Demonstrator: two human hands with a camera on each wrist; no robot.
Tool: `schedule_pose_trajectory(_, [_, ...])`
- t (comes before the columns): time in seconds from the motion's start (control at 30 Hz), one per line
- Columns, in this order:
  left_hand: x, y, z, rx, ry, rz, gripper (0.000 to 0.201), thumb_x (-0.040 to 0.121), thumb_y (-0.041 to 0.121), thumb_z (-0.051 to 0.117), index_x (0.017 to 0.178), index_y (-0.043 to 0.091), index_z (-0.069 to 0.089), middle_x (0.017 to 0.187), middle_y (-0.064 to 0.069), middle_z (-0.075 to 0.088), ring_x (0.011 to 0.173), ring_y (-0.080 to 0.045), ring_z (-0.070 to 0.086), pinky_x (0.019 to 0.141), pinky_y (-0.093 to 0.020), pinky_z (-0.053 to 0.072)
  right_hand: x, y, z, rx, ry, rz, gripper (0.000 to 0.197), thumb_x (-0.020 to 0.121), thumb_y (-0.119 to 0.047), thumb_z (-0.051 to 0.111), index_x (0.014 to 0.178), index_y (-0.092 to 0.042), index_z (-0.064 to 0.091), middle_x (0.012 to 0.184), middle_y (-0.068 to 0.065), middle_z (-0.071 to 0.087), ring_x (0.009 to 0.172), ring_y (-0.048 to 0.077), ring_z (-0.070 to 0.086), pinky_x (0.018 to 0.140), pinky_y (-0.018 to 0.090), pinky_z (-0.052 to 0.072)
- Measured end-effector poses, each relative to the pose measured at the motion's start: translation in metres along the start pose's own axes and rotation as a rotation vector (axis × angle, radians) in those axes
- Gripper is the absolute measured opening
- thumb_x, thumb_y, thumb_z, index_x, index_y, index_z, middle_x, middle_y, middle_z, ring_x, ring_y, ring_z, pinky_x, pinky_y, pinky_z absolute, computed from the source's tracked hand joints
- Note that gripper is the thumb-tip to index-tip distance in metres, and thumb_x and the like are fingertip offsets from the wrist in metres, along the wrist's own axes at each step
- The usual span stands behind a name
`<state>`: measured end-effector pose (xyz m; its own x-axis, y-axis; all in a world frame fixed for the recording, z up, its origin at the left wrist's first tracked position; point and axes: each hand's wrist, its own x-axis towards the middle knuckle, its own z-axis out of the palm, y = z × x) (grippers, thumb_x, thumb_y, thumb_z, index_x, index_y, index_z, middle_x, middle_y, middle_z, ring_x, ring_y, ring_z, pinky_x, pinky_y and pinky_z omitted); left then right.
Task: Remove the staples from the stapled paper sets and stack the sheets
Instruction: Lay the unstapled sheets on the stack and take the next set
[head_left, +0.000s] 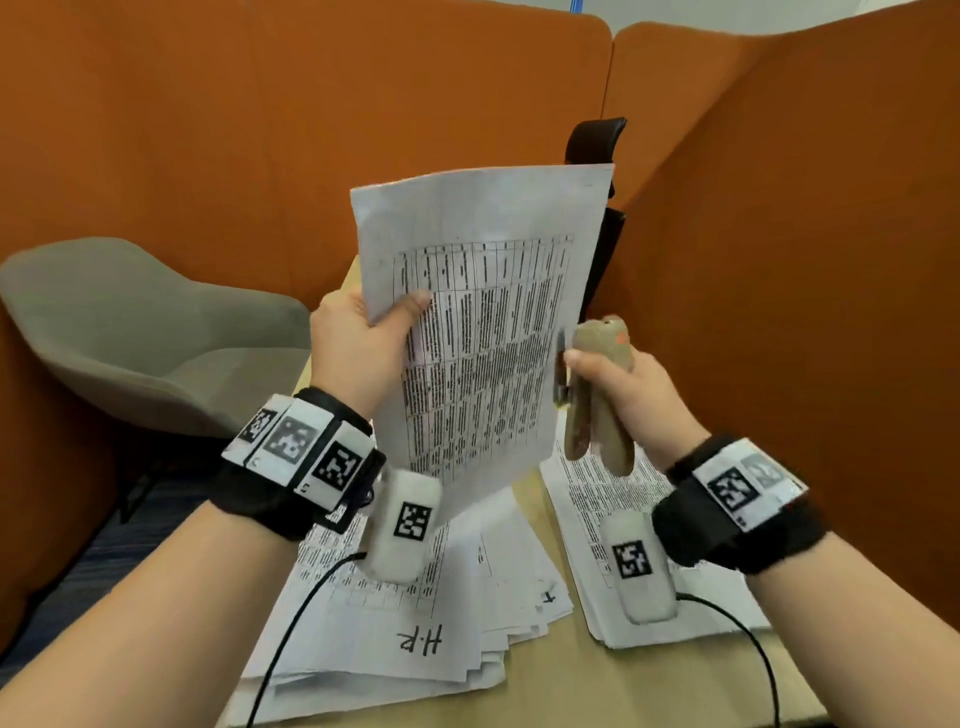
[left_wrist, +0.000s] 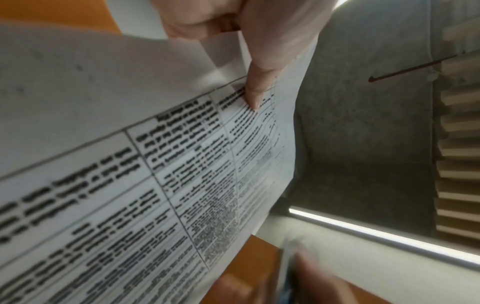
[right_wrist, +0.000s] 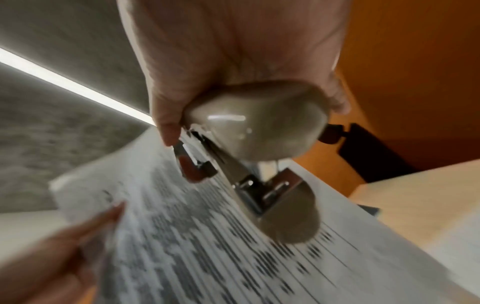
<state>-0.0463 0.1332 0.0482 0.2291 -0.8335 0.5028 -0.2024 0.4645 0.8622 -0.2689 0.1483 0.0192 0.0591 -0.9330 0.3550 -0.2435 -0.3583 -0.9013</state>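
Left hand (head_left: 353, 343) pinches the white printed table sheet (head_left: 483, 322) at its left edge, held upright above the desk. Right hand (head_left: 623, 389) is clamped around the beige stapler (head_left: 597, 395) just right of it. Paper looks light, floppy and tearable; best gripped near an edge.

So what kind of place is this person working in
Probably an office booth: tall orange upholstered partition walls enclose a light wooden desk covered in printed paper stacks, with a grey shell chair beside it.
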Motion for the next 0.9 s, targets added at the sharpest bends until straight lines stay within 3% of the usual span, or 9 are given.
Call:
schedule_pose_trajectory(0.07, [0.004, 0.005, 0.002, -0.072, 0.003, -0.003, 0.015, 0.085, 0.015, 0.065, 0.078, 0.028, 0.065, 0.083, 0.008, 0.069, 0.086, -0.019, 0.068, 0.081, -0.041, 0.055, -0.003, 0.017, 0.002, 0.040, -0.049, 0.142, 0.018, 0.086, -0.028, 0.061, 0.077, -0.013, 0.059, 0.061, -0.005, 0.063, 0.048, 0.001, 0.056, 0.050, 0.015, 0.044])
schedule_pose_trajectory(0.13, [0.009, 0.008, 0.008, -0.147, -0.001, -0.006, 0.009, 0.087, 0.011, 0.062, 0.092, 0.015, 0.068, 0.086, 0.008, 0.068, 0.080, -0.007, 0.067, 0.077, -0.029, 0.056, -0.004, 0.022, -0.004, 0.127, -0.009, 0.175, 0.017, 0.089, -0.024, 0.058, 0.081, -0.010, 0.058, 0.061, -0.002, 0.064, 0.046, 0.003, 0.058, 0.046, 0.015, 0.044])
schedule_pose_trajectory(0.23, [0.016, 0.008, 0.021, -0.263, 0.005, -0.092, 0.030, 0.088, 0.006, 0.060, 0.116, -0.004, 0.058, 0.088, 0.004, 0.065, 0.069, 0.001, 0.065, 0.066, -0.016, 0.054, 0.002, 0.021, -0.023, 0.100, 0.114, 0.113, 0.047, 0.066, -0.047, 0.067, 0.098, -0.016, 0.056, 0.096, 0.007, 0.063, 0.075, 0.013, 0.065, 0.062, 0.023, 0.050])
schedule_pose_trajectory(0.37, [0.024, -0.003, 0.045, -0.312, -0.053, -0.217, 0.031, 0.086, 0.008, 0.063, 0.115, -0.003, 0.055, 0.103, -0.003, 0.067, 0.089, -0.010, 0.067, 0.081, -0.024, 0.055, 0.004, 0.015, -0.049, 0.189, 0.047, 0.207, 0.030, 0.074, -0.039, 0.056, 0.085, -0.014, 0.066, 0.078, 0.003, 0.069, 0.066, 0.014, 0.065, 0.061, 0.025, 0.053])
schedule_pose_trajectory(0.5, [0.023, -0.020, 0.075, -0.309, -0.129, -0.314, 0.014, 0.088, 0.008, 0.060, 0.102, 0.007, 0.057, 0.096, 0.001, 0.065, 0.085, -0.010, 0.065, 0.076, -0.021, 0.053, -0.004, 0.028, -0.068, 0.322, 0.079, 0.378, 0.024, 0.078, -0.035, 0.059, 0.069, -0.017, 0.072, 0.071, 0.004, 0.067, 0.062, 0.018, 0.063, 0.074, 0.035, 0.049])
schedule_pose_trajectory(0.63, [0.016, -0.061, 0.112, -0.162, -0.197, -0.478, 0.024, 0.087, 0.008, 0.061, 0.111, 0.005, 0.061, 0.102, -0.003, 0.067, 0.096, -0.022, 0.063, 0.089, -0.032, 0.049, -0.006, 0.049, -0.092, 0.321, 0.144, 0.630, 0.037, 0.088, -0.033, 0.056, 0.112, -0.006, 0.060, 0.093, 0.015, 0.061, 0.076, 0.027, 0.058, 0.084, 0.044, 0.050])
schedule_pose_trajectory(0.7, [0.006, -0.083, 0.131, -0.015, -0.301, -0.551, 0.031, 0.084, 0.003, 0.060, 0.115, 0.003, 0.061, 0.113, -0.013, 0.065, 0.101, -0.027, 0.062, 0.093, -0.039, 0.049, -0.006, 0.066, -0.103, 0.280, 0.177, 0.745, 0.045, 0.086, -0.034, 0.060, 0.120, -0.005, 0.055, 0.095, 0.016, 0.061, 0.075, 0.028, 0.059, 0.077, 0.042, 0.053])
schedule_pose_trajectory(0.83, [-0.033, -0.116, 0.162, 0.325, -0.584, -0.652, 0.036, 0.082, 0.002, 0.061, 0.118, 0.000, 0.055, 0.120, -0.017, 0.060, 0.105, -0.033, 0.059, 0.091, -0.039, 0.049, -0.004, 0.140, -0.135, -0.059, 0.224, 0.912, 0.089, 0.066, -0.048, 0.074, 0.135, -0.004, 0.041, 0.114, 0.018, 0.059, 0.097, 0.033, 0.060, 0.096, 0.051, 0.045])
schedule_pose_trajectory(0.9, [-0.051, -0.126, 0.175, 0.433, -0.671, -0.688, 0.045, 0.082, 0.002, 0.061, 0.126, -0.002, 0.050, 0.124, -0.019, 0.057, 0.112, -0.034, 0.056, 0.094, -0.039, 0.048, 0.000, 0.159, -0.137, -0.189, 0.235, 0.965, 0.089, 0.068, -0.053, 0.070, 0.135, -0.003, 0.040, 0.125, 0.020, 0.055, 0.111, 0.037, 0.056, 0.100, 0.052, 0.042])
